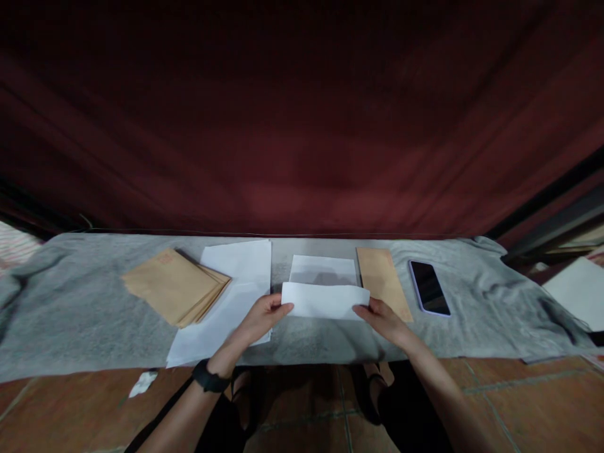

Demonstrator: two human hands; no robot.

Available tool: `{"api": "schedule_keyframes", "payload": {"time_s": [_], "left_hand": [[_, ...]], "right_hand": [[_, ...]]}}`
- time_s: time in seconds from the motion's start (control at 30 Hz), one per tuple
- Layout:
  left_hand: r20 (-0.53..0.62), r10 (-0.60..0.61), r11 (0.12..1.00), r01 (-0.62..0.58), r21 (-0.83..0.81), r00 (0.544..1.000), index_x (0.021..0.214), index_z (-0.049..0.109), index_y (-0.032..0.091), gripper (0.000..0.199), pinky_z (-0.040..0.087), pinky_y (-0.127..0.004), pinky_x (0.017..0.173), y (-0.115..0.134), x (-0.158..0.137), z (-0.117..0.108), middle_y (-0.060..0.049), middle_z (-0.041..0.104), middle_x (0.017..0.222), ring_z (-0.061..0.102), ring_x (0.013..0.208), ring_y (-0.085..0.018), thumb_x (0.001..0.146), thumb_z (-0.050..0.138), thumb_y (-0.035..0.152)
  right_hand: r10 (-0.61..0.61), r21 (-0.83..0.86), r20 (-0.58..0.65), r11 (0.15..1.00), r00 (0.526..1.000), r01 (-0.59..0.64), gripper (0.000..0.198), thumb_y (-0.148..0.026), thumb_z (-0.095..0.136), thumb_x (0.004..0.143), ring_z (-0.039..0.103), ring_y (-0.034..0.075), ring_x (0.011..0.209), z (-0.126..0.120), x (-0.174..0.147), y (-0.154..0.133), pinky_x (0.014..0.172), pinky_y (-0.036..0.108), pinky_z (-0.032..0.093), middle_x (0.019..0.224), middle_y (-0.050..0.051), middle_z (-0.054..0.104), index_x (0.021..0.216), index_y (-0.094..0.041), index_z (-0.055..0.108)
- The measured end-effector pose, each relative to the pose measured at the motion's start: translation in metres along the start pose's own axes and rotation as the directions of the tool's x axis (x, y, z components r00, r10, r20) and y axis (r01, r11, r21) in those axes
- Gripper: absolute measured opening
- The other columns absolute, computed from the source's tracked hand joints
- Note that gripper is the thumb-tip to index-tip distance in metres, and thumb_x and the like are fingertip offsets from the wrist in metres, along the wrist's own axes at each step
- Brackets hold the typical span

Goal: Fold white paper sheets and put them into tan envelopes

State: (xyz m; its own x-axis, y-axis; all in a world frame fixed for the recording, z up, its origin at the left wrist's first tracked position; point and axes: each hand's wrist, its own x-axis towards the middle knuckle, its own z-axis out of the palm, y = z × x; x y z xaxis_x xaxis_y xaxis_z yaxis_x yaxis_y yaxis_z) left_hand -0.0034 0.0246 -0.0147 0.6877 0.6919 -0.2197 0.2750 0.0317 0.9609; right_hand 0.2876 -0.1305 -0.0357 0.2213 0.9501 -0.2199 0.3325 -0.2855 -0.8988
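Note:
Between my two hands a folded sheet of white paper [325,301] is held out flat as a long strip. My left hand [267,314] pinches its left end, thumb on top. At the right end my right hand [381,316] grips it the same way. Just behind the strip lies another white paper [323,267] on the cloth, partly covered by the held one. A single brown envelope [383,280] rests to the right, close to my right hand. Left of my left hand are loose white sheets [240,264], partly under a fanned stack of brown envelopes [172,286].
A grey cloth [306,343] covers the narrow table. A phone with a light purple edge [429,288] lies on the right. Dark red fabric [302,157] hangs behind the table. A crumpled white scrap [143,382] is on the tiled floor. White paper [578,292] shows at far right.

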Motion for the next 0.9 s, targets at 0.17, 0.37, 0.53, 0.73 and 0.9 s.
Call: {"api": "schedule_keyframes", "payload": {"time_s": [0.17, 0.37, 0.53, 0.73, 0.9], "left_hand": [[-0.146, 0.01, 0.998, -0.002, 0.055, 0.989, 0.072, 0.06, 0.018, 0.045, 0.04, -0.024, 0.06, -0.003, 0.005, 0.006, 0.003, 0.056, 0.065, 0.05, 0.064, -0.014, 0.078, 0.063, 0.063], [-0.38, 0.141, 0.904, 0.038, 0.425, 0.914, 0.064, 0.046, 0.022, 0.04, 0.029, -0.025, 0.057, -0.018, 0.015, 0.014, 0.005, 0.042, 0.057, 0.041, 0.057, -0.013, 0.089, 0.051, 0.053], [-0.424, 0.161, 0.776, 0.151, 0.612, 0.891, 0.067, 0.049, 0.023, 0.034, 0.028, -0.026, 0.059, -0.012, 0.027, 0.018, 0.004, 0.049, 0.058, 0.048, 0.057, -0.015, 0.095, 0.05, 0.044], [-0.46, 0.136, 0.784, 0.189, 0.592, 0.877, 0.069, 0.052, 0.023, 0.033, 0.028, -0.026, 0.059, -0.006, 0.039, 0.017, 0.003, 0.049, 0.058, 0.05, 0.058, -0.016, 0.095, 0.051, 0.042], [-0.378, 0.079, 0.914, 0.084, 0.397, 0.922, 0.072, 0.061, 0.02, 0.034, 0.031, -0.026, 0.057, -0.012, 0.038, 0.014, 0.004, 0.051, 0.059, 0.049, 0.058, -0.015, 0.089, 0.051, 0.047]], "right_hand": [[-0.044, -0.082, -0.12, 0.996, 0.992, 0.034, 0.04, -0.05, 0.051, 0.087, 0.061, 0.019, 0.072, 0.003, 0.011, 0.007, 0.063, 0.028, 0.046, 0.078, 0.004, 0.07, 0.09, -0.015, 0.07], [-0.051, -0.364, -0.268, 0.93, 0.962, -0.053, 0.036, -0.046, 0.047, 0.093, 0.059, 0.016, 0.063, 0.013, 0.025, -0.005, 0.056, 0.024, 0.038, 0.066, 0.001, 0.066, 0.084, -0.019, 0.068], [-0.014, -0.667, -0.355, 0.705, 0.935, -0.242, 0.029, -0.035, 0.046, 0.1, 0.071, 0.021, 0.078, 0.024, 0.032, -0.02, 0.065, 0.026, 0.044, 0.08, 0.008, 0.075, 0.098, -0.02, 0.07], [-0.032, -0.775, -0.376, 0.558, 0.926, -0.295, 0.03, -0.033, 0.045, 0.103, 0.075, 0.027, 0.084, 0.036, 0.036, -0.027, 0.071, 0.032, 0.051, 0.085, 0.014, 0.076, 0.111, -0.016, 0.069], [-0.076, -0.802, -0.377, 0.526, 0.923, -0.284, 0.033, -0.032, 0.043, 0.104, 0.075, 0.027, 0.082, 0.039, 0.04, -0.027, 0.072, 0.033, 0.053, 0.084, 0.015, 0.076, 0.114, -0.013, 0.068]]}}
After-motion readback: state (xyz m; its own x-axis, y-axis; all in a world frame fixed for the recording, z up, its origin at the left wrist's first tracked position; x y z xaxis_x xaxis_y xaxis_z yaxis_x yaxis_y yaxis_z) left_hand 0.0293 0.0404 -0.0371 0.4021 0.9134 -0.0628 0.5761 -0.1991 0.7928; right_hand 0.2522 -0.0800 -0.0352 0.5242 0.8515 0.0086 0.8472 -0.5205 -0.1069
